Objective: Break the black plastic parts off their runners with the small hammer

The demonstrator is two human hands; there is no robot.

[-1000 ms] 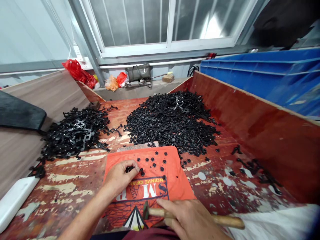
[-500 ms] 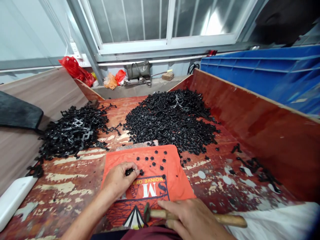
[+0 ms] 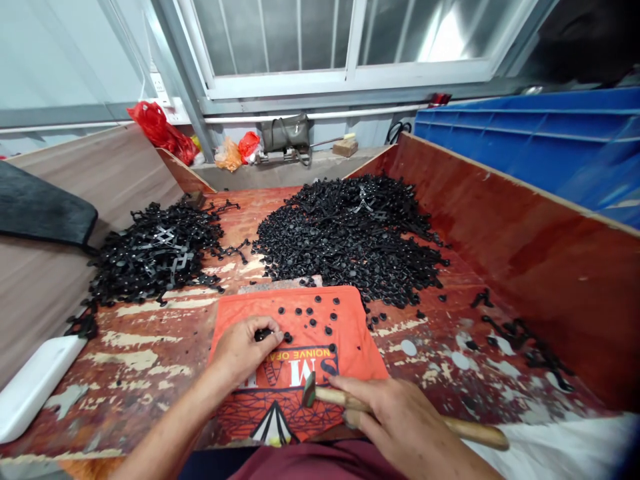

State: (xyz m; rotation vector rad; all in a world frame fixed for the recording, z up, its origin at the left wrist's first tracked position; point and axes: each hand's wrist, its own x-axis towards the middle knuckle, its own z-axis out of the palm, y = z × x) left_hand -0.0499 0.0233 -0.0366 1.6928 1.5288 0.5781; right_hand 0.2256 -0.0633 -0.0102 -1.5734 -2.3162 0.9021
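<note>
My left hand (image 3: 249,347) rests on an orange printed cloth (image 3: 350,363), its fingers curled round a black part (image 3: 262,333) that is mostly hidden. Beside its fingertips lies a small black button-like piece (image 3: 287,337). My right hand (image 3: 387,410) is wrapped round the wooden handle of a hammer (image 3: 470,430); the hammer's greenish head hangs over the cloth's printed lettering. Several more small black pieces (image 3: 328,330) are scattered over the upper right of the cloth.
A large heap of black pieces (image 3: 340,240) lies behind the cloth, and a linked heap (image 3: 155,253) is at the left. Red boards (image 3: 525,240) wall the right side, with a blue crate (image 3: 525,147) beyond. A white box (image 3: 40,387) lies front left.
The view has shifted slightly. My right hand has raised the hammer head a little up the cloth, towards the lettering. My left hand keeps nearly the same place on the cloth.
</note>
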